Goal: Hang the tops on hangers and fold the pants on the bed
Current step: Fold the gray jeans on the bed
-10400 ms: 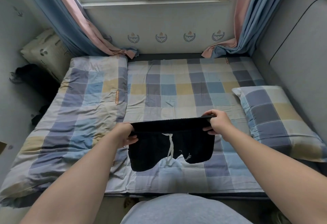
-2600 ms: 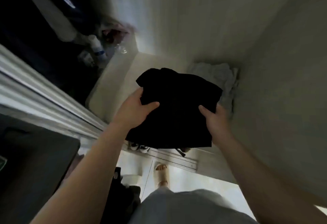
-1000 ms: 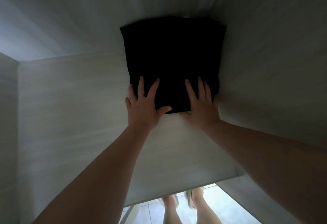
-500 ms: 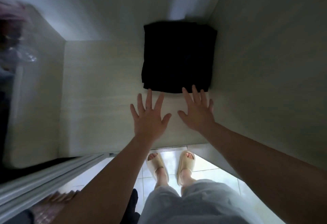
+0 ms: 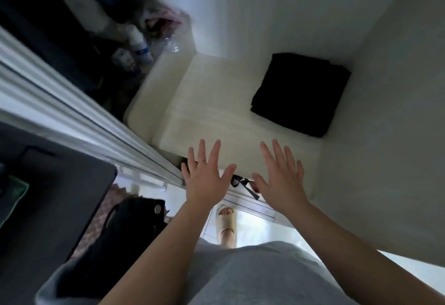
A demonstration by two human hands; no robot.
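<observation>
The folded black pants [image 5: 299, 94] lie flat on a pale wardrobe shelf [image 5: 209, 102], pushed into its back right corner against the side wall. My left hand [image 5: 207, 177] and my right hand [image 5: 280, 176] hover over the shelf's front edge with fingers spread straight. Both hands are empty and clear of the pants. No hanger or top is in view.
A sliding door track [image 5: 79, 121] runs diagonally on the left. Beyond it sit a white bottle [image 5: 139, 44] and a crumpled plastic bag [image 5: 163, 25]. A black bag [image 5: 122, 230] stands on the floor at lower left, near my sandalled foot [image 5: 226, 222]. The wardrobe side wall [image 5: 385, 136] closes the right.
The pants went from the bed into the wardrobe shelf. In the last second my hands lifted off them and drew back to the shelf's front edge, and my head turned left.
</observation>
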